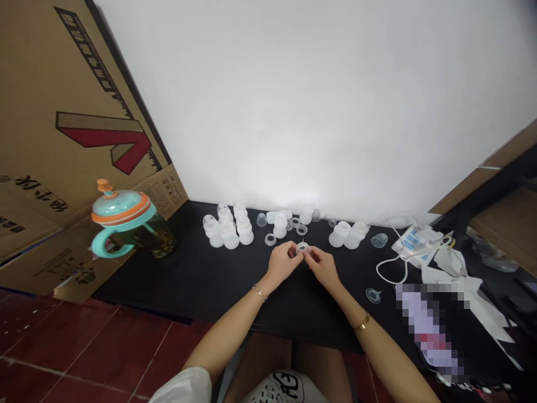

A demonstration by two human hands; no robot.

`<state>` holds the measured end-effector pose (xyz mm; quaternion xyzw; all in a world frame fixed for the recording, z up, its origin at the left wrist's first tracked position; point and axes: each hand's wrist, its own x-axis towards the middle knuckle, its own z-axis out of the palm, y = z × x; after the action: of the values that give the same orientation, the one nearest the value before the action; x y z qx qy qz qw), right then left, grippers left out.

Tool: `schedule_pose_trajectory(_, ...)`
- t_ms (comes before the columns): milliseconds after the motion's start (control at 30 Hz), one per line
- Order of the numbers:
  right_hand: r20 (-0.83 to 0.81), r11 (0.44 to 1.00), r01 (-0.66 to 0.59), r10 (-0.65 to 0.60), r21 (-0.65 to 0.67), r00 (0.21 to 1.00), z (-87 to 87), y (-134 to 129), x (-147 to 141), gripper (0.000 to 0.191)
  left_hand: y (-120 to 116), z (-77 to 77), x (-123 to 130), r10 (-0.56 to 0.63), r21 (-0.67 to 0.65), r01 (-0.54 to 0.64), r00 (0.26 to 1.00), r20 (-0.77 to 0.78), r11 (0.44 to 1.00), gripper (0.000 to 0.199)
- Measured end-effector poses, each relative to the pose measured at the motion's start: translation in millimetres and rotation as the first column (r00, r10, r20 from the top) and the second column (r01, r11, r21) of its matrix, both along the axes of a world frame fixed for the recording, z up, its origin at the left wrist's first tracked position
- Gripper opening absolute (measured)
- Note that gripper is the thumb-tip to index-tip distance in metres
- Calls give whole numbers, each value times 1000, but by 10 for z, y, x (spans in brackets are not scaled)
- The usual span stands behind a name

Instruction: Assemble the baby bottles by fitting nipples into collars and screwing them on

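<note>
My left hand [285,258] and my right hand [322,265] meet over the middle of the black table. Between their fingertips they pinch a small whitish bottle collar ring [302,246], with a clear tip standing up from it, perhaps a nipple. Just beyond lie loose collar rings, one ring [271,239] to the left and another ring [301,230] behind. A white baby bottle [280,225] stands behind my left hand. Off to the right a clear nipple [373,295] lies on the table.
Several capped bottles [230,232] stand in a group at left. Two bottles [339,234] and a clear cap [379,240] are at right. A large teal-handled jug [134,221] stands far left by a cardboard box [50,168]. A white cable [390,263] and papers [461,263] lie right.
</note>
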<state>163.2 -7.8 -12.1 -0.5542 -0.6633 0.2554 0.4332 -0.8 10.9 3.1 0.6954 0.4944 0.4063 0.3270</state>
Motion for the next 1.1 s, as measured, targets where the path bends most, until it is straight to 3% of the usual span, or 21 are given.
schedule_pose_trajectory(1100, 69, 997, 37, -41, 63, 997, 43, -11, -15, 34, -5, 6, -9, -1, 16, 2, 998, -57, 1000, 18)
